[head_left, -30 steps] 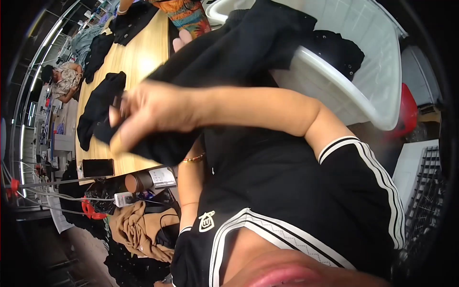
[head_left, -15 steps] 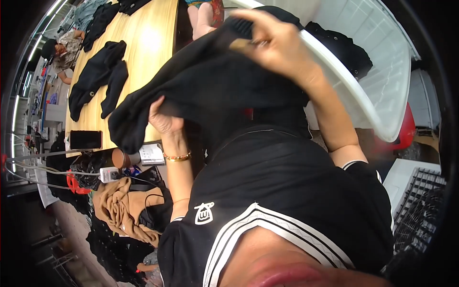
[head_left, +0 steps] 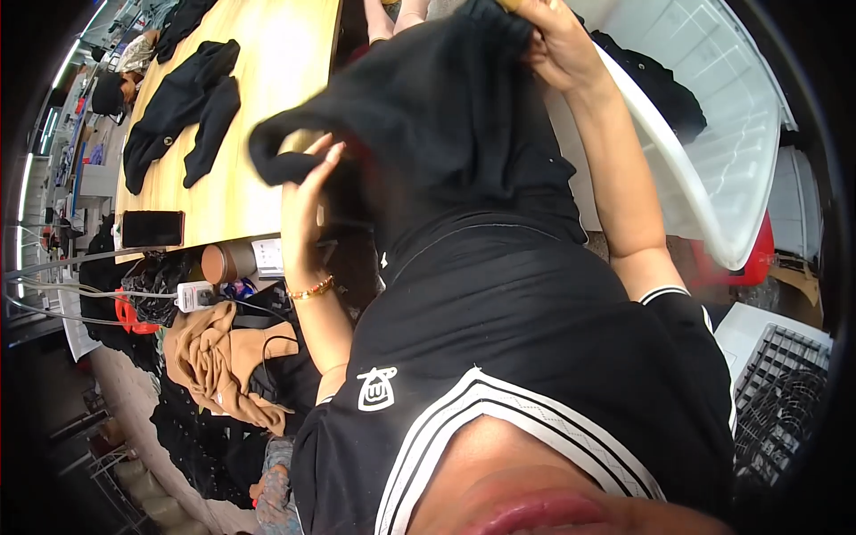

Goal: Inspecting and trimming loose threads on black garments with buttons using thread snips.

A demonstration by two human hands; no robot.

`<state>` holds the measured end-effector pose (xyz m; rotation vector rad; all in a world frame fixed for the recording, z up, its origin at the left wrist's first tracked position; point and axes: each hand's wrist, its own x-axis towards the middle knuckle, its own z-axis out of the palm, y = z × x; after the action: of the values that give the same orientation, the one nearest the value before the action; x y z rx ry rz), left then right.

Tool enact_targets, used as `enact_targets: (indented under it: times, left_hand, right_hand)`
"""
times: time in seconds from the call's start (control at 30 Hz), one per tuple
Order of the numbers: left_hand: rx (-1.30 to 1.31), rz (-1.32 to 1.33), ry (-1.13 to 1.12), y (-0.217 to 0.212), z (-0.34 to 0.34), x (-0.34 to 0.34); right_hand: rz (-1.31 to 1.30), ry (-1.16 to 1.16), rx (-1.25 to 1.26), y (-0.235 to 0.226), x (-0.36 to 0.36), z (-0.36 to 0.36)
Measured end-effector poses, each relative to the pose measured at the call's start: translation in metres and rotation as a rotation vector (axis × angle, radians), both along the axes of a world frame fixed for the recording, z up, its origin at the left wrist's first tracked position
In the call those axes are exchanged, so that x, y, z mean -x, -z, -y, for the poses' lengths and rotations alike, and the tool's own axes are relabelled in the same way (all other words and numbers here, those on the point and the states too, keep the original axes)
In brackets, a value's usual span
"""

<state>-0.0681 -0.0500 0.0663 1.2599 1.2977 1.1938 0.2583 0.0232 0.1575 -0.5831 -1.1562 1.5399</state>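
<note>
A black garment point(head_left: 419, 107) hangs stretched in front of me, partly blurred, its near-left end curled in a loop. My right hand point(head_left: 563, 49) is closed on its upper right part at the top of the view. A small yellowish thing point(head_left: 508, 4) shows at that hand's fingers, cut off by the frame edge; its kind is unclear. My left hand point(head_left: 308, 183) is at the looped end, fingers stretched upward against the cloth and not wrapped round it. Another black garment point(head_left: 183, 116) lies on the wooden table point(head_left: 276, 80) at the left.
A white plastic tub point(head_left: 713, 214) holding dark garments point(head_left: 655, 89) stands at the right. A dark phone point(head_left: 152, 229) lies on the table's near edge. Below it are a brown-lidded jar point(head_left: 223, 263), a power strip point(head_left: 194, 296) with cables and tan cloth point(head_left: 223, 357). A co-worker point(head_left: 116, 89) sits beyond the table.
My right hand has risen away from me with the garment. The garment's left end has swung up and right, and my left hand's fingers have straightened.
</note>
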Motion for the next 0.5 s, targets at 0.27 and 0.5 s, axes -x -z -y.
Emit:
enact_targets:
  times: [0.27, 0.5]
  left_hand:
    - [-0.38, -0.379, -0.028, -0.061, 0.015, -0.038]
    - [-0.296, 0.05, 0.285, -0.044, 0.015, -0.07]
  right_hand:
    - [0.372, 0.103, -0.193, -0.006, 0.069, 0.013]
    - [0.567, -0.228, -0.453, -0.012, 0.059, 0.056]
